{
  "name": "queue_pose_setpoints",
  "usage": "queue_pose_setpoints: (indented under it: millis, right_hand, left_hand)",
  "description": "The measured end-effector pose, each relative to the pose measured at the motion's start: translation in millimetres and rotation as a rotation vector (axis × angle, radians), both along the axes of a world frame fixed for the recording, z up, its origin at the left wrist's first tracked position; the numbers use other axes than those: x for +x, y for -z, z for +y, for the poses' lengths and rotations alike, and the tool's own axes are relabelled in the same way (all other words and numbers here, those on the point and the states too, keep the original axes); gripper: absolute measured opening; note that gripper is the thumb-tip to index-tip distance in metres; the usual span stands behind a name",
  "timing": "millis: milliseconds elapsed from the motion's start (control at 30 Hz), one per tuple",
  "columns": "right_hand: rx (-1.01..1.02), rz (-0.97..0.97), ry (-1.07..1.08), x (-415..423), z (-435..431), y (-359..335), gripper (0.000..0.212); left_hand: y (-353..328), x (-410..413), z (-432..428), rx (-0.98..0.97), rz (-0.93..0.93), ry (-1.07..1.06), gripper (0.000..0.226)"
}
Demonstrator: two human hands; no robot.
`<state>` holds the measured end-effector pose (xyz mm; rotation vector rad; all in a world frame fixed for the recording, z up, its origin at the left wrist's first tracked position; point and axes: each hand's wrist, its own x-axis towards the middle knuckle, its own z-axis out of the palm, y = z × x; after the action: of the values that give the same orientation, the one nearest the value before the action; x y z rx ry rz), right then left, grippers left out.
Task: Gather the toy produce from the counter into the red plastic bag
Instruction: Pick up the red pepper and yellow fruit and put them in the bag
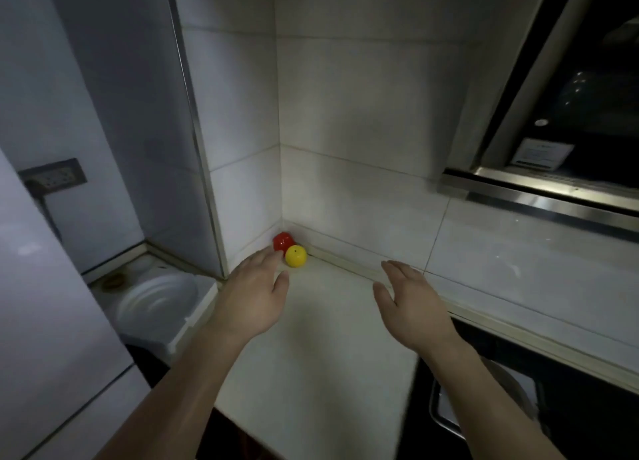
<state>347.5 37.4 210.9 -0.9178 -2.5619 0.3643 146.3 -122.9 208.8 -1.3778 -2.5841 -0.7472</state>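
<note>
**A:** Where are the toys?

**B:** In the far corner of the worktop (321, 338), where the two tiled walls meet. The red toy (283, 241) sits deepest in the corner. The yellow ball (296, 256) is just in front of it and a little to its right, and the two look to be touching.

**A:** And the left grip (254, 293)?

**B:** It is a bare hand with its back facing up, reaching toward the corner. The grip is apart, with straight fingers and the thumb held out to the side, and it holds nothing. The fingertips (273, 252) end at the red toy's near left edge, just beside the yellow ball. I cannot tell whether they touch the red toy.

**A:** The right grip (411, 304)?

**B:** It is also apart and also holds nothing. The fingers are straight and close together, and the thumb is spread. It is over the right side of the worktop, near the back wall, and well apart from both toys.

**A:** What else is around?

**B:** A white bowl (155, 300) sits on a lower ledge to the left of the worktop. There is a wall socket (55, 178) further left. A steel-edged hood (553, 197) with dark glass is at the upper right. Below it, at the right edge of the worktop, is a dark hob with a metal pot (484, 401), blurred and partly hidden by the right forearm.
</note>
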Motion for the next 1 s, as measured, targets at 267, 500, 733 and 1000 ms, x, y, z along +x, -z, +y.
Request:
queue_pose_setpoints:
  millis: [267,500,733,1000]
  right_hand:
    - [0.012,-0.046,-0.026,-48.3,37.5,12.5,0.054]
    - [0.007,-0.095,-0.078,-89.6,82.3,24.8,0.054]
    - [-0.044,-0.154,-0.076,-130.8,121.1,54.5,0.055]
    - [-0.11,-0.194,-0.077,-197.0,168.9,93.7,0.057]
  left_hand:
    - [14.8,-42.4,30.6,-0.033,0.014,-0.035,0.056]
    - [28.2,-77.8,65.3,-0.032,-0.02,-0.09,0.047]
    - [60.2,-120.9,108.3,-0.136,-0.094,-0.079,0.049]
    - [96.3,-182.6,173.4,-0.157,-0.155,-0.048,0.049]
